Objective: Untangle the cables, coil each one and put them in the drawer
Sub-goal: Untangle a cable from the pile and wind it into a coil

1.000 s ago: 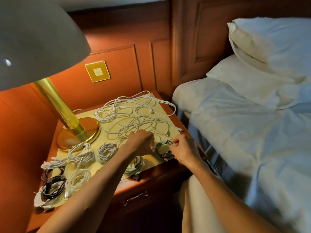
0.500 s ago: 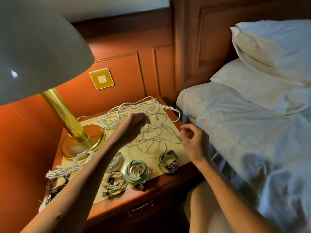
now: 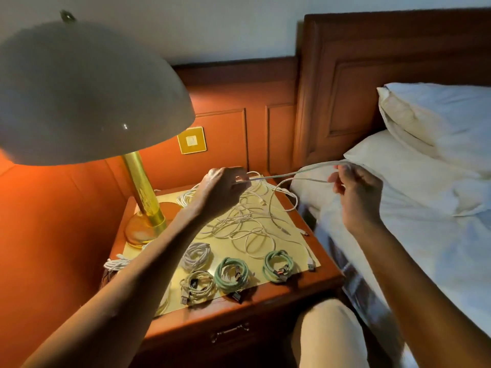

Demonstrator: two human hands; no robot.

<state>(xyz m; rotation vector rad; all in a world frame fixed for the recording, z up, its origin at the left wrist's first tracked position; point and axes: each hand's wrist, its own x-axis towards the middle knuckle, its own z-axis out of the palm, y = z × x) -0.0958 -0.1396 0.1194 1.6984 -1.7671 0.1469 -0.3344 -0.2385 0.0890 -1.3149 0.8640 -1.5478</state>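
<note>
Both hands are up over the nightstand [image 3: 305, 284] with one pale cable [image 3: 297, 173] stretched between them. The left hand [image 3: 221, 188] has its fingers curled round the cable's near end, pinching it above the tangle [image 3: 247, 221]. The right hand [image 3: 357, 193] is raised out over the bed [image 3: 425, 235], fingers bent round the other stretch of the same cable, which blurs where it passes the fingertips. From the right hand a loop drops back down and lands in the tangle, a loose heap of white cables spread across the back half of the yellow mat [image 3: 292, 232].

Along the mat's front edge sit the finished coils: two green coils [image 3: 231, 273] side by side, a white coil [image 3: 197, 254] behind them to the left, and a pale coil [image 3: 196, 286] at the very front. More bundles [image 3: 117, 264] lie half hidden behind the left forearm. The drawer [image 3: 230, 333] below is closed, its handle showing. The lamp [image 3: 143, 197] stands on the back left corner, its shade filling the upper left. Pillows [image 3: 425, 144] are stacked against the headboard.
</note>
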